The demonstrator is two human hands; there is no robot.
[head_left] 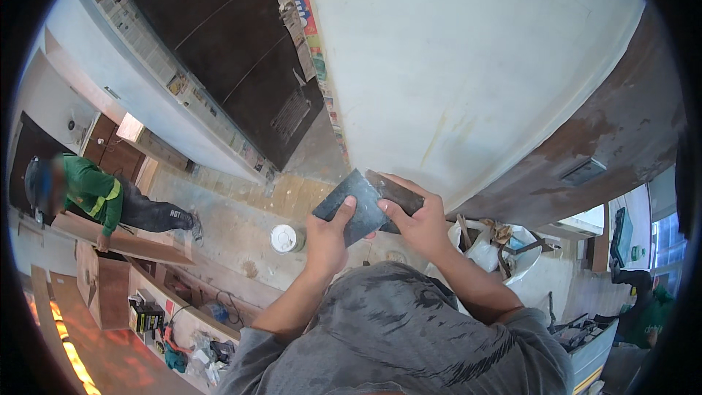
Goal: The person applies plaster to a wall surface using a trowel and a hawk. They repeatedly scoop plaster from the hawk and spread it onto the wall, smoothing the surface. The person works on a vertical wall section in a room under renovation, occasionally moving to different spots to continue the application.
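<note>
Left hand (327,241) part-hidden behind grey plate (364,211), right hand (424,228) holding dark block (395,192)

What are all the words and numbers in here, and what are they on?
I'll leave the wording out, but print shows here:
Dark trousers at left: pale letters.
Newspaper strips: too small to read.
Black-and-yellow box: too blurred.
Green shirt at far right: blurred lettering.
Grey plate: none visible.

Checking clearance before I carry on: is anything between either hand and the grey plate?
Nothing visible is. The left hand grips the grey plate directly, thumb on its face. The right hand holds a dark brown piece at the plate's right side. The white bucket stands clear, on the floor to the left.
</note>
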